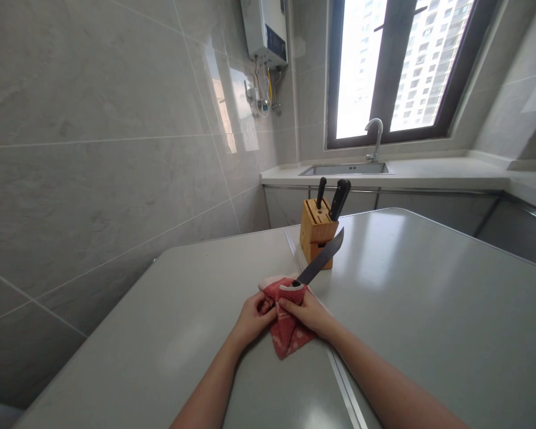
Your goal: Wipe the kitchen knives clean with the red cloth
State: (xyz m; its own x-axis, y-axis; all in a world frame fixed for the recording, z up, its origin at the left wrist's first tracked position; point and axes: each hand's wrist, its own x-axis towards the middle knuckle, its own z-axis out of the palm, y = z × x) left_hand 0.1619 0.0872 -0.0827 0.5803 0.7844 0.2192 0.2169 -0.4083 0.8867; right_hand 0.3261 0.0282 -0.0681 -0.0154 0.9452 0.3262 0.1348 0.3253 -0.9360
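A kitchen knife points away and to the right, its blade bare and its handle mostly wrapped in a red patterned cloth. My left hand is closed at the cloth's left side, around the knife's handle end, which is largely hidden. On the right side my right hand pinches the cloth near the base of the blade, thumb on top. Just beyond the blade stands a wooden knife block holding black-handled tools, among them a thick pair of handles and a slimmer handle.
The white table has a metal seam running past my right wrist. Behind it lies a counter with a sink and a faucet under a window. A tiled wall rises on the left, with a water heater.
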